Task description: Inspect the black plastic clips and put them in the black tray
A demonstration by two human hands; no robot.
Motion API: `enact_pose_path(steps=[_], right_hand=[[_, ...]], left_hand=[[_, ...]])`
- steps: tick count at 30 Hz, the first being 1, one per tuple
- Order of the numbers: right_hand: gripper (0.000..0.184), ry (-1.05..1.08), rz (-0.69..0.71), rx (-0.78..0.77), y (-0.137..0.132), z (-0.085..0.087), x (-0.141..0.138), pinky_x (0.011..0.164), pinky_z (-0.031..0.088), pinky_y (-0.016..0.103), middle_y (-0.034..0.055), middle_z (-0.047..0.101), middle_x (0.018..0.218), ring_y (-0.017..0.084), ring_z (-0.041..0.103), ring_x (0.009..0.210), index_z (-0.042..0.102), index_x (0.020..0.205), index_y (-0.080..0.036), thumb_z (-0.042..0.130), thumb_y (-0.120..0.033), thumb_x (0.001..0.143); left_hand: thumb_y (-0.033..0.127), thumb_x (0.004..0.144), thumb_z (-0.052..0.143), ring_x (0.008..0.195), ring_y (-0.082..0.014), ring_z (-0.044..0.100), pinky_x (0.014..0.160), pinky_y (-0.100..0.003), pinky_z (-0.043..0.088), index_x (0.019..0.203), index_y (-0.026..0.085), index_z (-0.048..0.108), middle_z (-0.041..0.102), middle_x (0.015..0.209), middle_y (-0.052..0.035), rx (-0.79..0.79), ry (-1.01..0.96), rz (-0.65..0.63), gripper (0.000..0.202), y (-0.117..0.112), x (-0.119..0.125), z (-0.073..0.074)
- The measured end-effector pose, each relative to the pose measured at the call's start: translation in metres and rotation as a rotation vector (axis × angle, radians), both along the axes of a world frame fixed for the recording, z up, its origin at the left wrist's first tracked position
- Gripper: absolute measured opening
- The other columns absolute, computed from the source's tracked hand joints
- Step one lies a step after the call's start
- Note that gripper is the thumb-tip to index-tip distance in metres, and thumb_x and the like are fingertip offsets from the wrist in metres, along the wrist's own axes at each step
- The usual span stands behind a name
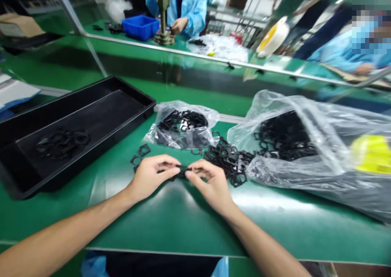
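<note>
My left hand (154, 174) and my right hand (210, 181) meet over the green table, fingertips and thumbs pinched on the two ends of a small black plastic part (183, 169). Its shape is mostly covered by my fingers. Just beyond my right hand lies a heap of black square frames (224, 157) with round holes. A few loose black frames (143, 150) rest past my left hand. Behind them a clear plastic bag (195, 136) holds more black parts, and a larger open clear bag (284, 134) at the right spills frames toward the heap.
At the left stands a long black tray (100, 106) with a small pile of black parts (62, 142) in it. A yellow label (372, 154) shows on the big bag. Beyond a metal rail, co-workers in blue (195, 12) sit near a blue bin (140, 26).
</note>
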State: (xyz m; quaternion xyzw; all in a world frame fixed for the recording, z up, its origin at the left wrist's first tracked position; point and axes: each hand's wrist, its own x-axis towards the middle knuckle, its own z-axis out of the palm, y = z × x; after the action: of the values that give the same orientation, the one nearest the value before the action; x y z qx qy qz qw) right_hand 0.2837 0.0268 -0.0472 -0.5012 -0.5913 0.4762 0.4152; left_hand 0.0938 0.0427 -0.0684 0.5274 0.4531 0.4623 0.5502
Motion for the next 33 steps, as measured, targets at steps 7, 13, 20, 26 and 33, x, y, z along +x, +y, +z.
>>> enact_pose_path(steps=[7, 13, 20, 26, 33], right_hand=[[0.012, -0.043, -0.004, 0.063, -0.005, 0.000, 0.000, 0.068, 0.055, 0.024, 0.0017, 0.067, 0.077, 0.013, 0.063, 0.071, 0.069, 0.080, -0.018, 0.070, -0.029, 0.085], [0.011, -0.038, 0.039, 0.074, -0.005, 0.000, 0.000, 0.068, 0.056, 0.025, 0.0016, 0.067, 0.079, 0.013, 0.063, 0.071, 0.070, 0.081, -0.018, 0.073, -0.028, 0.082], [0.015, -0.032, 0.017, 0.055, -0.005, -0.001, 0.001, 0.069, 0.056, 0.025, 0.0029, 0.068, 0.078, 0.014, 0.064, 0.072, 0.073, 0.079, -0.017, 0.073, -0.031, 0.083], [0.021, 0.043, 0.001, -0.005, -0.001, -0.001, -0.001, 0.071, 0.057, 0.028, 0.0027, 0.069, 0.077, 0.015, 0.065, 0.072, 0.072, 0.078, -0.017, 0.076, -0.038, 0.081], [0.032, 0.123, 0.023, -0.059, 0.004, 0.001, -0.002, 0.072, 0.058, 0.030, 0.0034, 0.073, 0.079, 0.017, 0.067, 0.073, 0.073, 0.080, -0.018, 0.083, -0.048, 0.074]], left_hand=[[0.035, 0.070, 0.084, 0.058, -0.0151, 0.068, 0.057, -0.022, 0.059, 0.075, 0.016, 0.075, 0.073, 0.066, -0.0029, -0.026, 0.005, -0.028, 0.022, 0.000, 0.001, -0.007], [0.036, 0.075, 0.080, 0.061, -0.0146, 0.067, 0.060, -0.022, 0.057, 0.076, 0.017, 0.074, 0.072, 0.069, -0.0019, 0.015, 0.041, -0.032, 0.020, -0.001, -0.001, -0.008], [0.036, 0.081, 0.076, 0.065, -0.0132, 0.066, 0.064, -0.021, 0.056, 0.082, 0.017, 0.073, 0.071, 0.072, -0.0016, -0.002, 0.027, -0.093, 0.019, -0.002, 0.000, -0.011], [0.043, 0.079, 0.079, 0.071, -0.0167, 0.071, 0.068, -0.024, 0.060, 0.082, 0.014, 0.074, 0.076, 0.076, -0.0055, -0.026, -0.070, -0.113, 0.030, -0.002, 0.001, -0.004], [0.047, 0.071, 0.087, 0.069, -0.0193, 0.074, 0.071, -0.030, 0.063, 0.084, 0.011, 0.077, 0.078, 0.077, -0.0086, -0.125, -0.202, -0.144, 0.040, 0.005, -0.003, 0.001]])
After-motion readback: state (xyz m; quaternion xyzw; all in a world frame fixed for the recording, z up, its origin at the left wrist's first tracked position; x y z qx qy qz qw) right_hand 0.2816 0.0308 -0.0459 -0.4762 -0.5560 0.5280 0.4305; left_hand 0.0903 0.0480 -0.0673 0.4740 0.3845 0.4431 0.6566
